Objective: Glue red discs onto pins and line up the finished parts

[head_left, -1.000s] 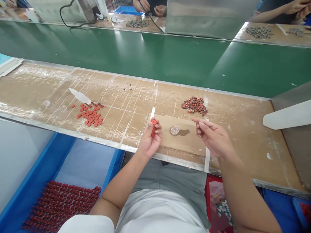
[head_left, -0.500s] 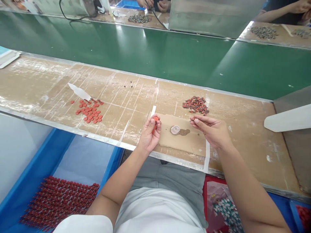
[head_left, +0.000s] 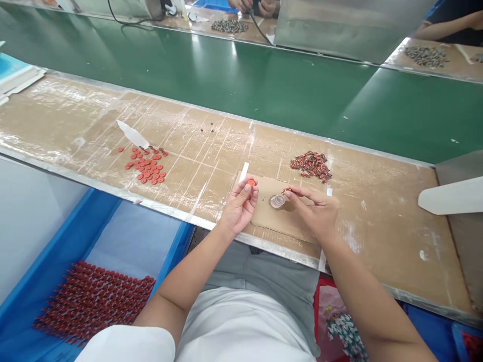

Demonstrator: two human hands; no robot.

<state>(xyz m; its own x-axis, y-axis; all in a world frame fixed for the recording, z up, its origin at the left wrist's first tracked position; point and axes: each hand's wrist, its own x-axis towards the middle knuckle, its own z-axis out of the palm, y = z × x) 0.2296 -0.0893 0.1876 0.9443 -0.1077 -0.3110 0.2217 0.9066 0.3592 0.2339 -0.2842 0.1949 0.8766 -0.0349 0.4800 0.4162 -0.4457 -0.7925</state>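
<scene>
Red disc [head_left: 251,183]: left hand [head_left: 238,208] is clamping it at the round dish's [head_left: 277,201] ten o'clock; probably light, stiff, best held by its rim.
Red-dark piece [head_left: 287,190]: right hand [head_left: 318,212] is pinching it toward one o'clock; likely small, slippery.
Bench edge [head_left: 278,252]: is running along six o'clock.
Open room: bench top [head_left: 211,186] is stretching toward nine.

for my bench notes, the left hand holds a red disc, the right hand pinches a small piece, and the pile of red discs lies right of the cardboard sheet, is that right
One thing is wrong: the head view shows the pile of red discs left of the cardboard sheet, not right. The rest stands.
</scene>
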